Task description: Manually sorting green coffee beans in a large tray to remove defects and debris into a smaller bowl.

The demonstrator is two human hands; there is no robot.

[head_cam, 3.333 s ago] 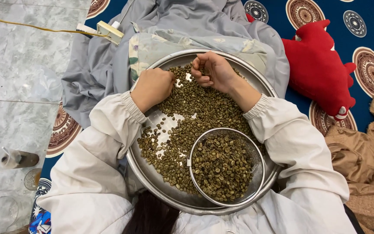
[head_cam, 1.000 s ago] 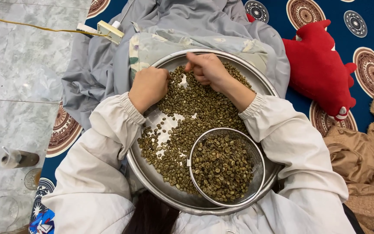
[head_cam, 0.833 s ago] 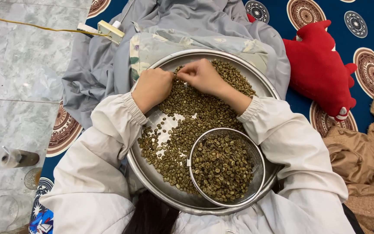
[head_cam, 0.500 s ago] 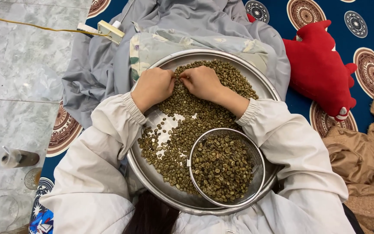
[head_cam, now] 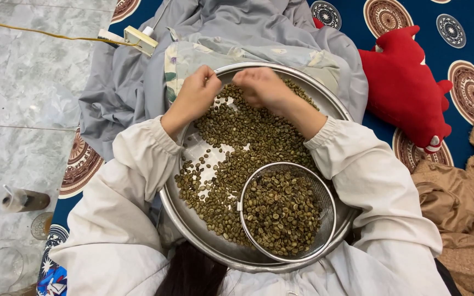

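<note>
Head cam: my left hand (head_cam: 193, 96) & right hand (head_cam: 259, 86), both curled, contents hidden, pick beans (head_cam: 242, 129) at tray (head_cam: 336, 107) rim upper centre, so beans could spill onto grey cloth (head_cam: 127, 82).

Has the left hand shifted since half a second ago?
Yes. The left hand has moved up the picture toward the far rim of the metal tray, with its knuckles now at that rim beside the right hand.

Beans (head_cam: 237, 131) olive-green in silver tray (head_cam: 193, 227). Sleeves (head_cam: 138, 164) off-white. Beyond tray: grey cloth (head_cam: 133, 77), floral-print fabric (head_cam: 193, 57). Right of tray: red plush (head_cam: 404, 82) on navy rug (head_cam: 357, 16) with brown-white medallions; tan coat (head_cam: 462, 203).
</note>
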